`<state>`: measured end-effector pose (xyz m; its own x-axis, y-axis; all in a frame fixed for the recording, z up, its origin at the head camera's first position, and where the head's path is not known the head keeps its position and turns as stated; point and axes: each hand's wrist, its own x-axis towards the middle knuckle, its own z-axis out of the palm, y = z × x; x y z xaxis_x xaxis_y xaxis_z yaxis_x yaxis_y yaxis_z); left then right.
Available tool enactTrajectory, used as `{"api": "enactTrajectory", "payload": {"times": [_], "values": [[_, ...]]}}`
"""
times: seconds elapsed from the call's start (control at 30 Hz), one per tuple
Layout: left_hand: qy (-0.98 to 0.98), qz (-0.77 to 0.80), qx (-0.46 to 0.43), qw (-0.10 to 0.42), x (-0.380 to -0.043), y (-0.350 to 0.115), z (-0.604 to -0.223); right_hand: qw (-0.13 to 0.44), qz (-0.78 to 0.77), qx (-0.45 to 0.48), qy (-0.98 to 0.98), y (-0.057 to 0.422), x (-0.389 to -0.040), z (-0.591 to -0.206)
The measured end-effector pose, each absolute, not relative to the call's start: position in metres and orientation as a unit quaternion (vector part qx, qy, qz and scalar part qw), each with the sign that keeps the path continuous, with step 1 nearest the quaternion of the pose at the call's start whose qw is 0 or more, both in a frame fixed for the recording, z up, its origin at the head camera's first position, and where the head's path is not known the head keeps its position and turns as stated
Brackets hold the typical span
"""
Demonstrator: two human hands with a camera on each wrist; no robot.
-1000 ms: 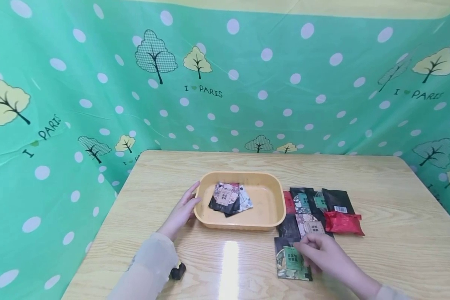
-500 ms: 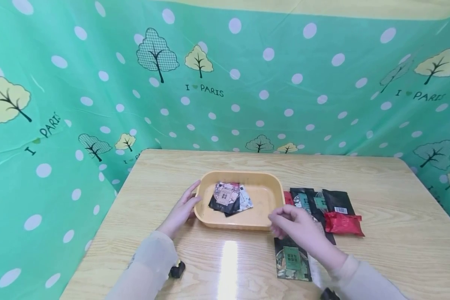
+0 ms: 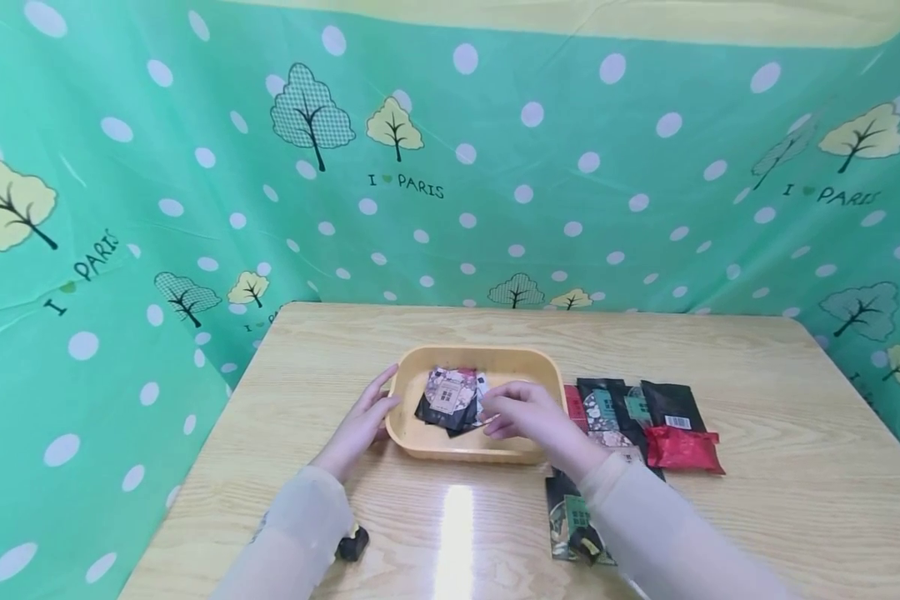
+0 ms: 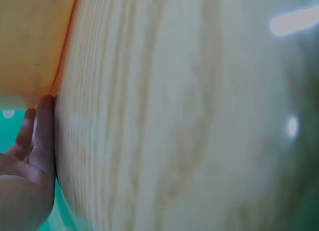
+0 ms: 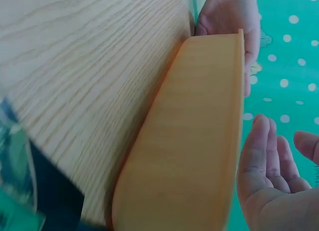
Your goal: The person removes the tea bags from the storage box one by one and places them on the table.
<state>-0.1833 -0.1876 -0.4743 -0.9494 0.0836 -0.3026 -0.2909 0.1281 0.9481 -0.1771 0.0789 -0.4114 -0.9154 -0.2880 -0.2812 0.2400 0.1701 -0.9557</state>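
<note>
A yellow plastic bin (image 3: 465, 454) stands on the table with several flat sachets inside. On top of them lies a dark sachet with a pink floral print (image 3: 450, 396); a white patterned sachet (image 3: 482, 387) shows partly under it. My left hand (image 3: 362, 425) rests against the bin's left end, with straight fingers along the outer wall in the left wrist view. Above the bin's inside, just right of the sachets, hovers my right hand (image 3: 525, 414). The right wrist view shows its fingers (image 5: 254, 156) loosely bent, thumb apart, holding nothing.
Right of the bin lie several sachets, among them a green-labelled one (image 3: 600, 400), a black pouch with a barcode (image 3: 673, 406) and a shiny red packet (image 3: 684, 451). Nearer, another green-labelled sachet (image 3: 561, 517) is partly under the right forearm. A polka-dot curtain (image 3: 525, 242) hangs behind.
My right hand has moved left and away from me, from the near green-labelled sachet, past the bin's right front corner, to above its inside. My left hand stays against the bin.
</note>
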Motion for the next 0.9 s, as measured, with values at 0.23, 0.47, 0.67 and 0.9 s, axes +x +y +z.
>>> {"api": "enactTrajectory", "payload": {"times": [0.23, 0.47, 0.67, 0.9], "values": [[0.735, 0.658, -0.076, 0.143, -0.183, -0.187, -0.475, 0.210, -0.637, 0.021, 0.741, 0.058, -0.192, -0.426], [0.738, 0.656, -0.075, 0.141, -0.184, -0.188, -0.475, 0.201, -0.622, 0.054, 0.755, 0.049, -0.197, -0.435], [0.743, 0.651, -0.069, 0.139, -0.185, -0.188, -0.475, 0.202, -0.607, 0.067, 0.765, 0.046, -0.199, -0.443], [0.743, 0.651, -0.073, 0.137, -0.184, -0.187, -0.476, 0.210, -0.614, 0.080, 0.757, 0.044, -0.204, -0.447]]}}
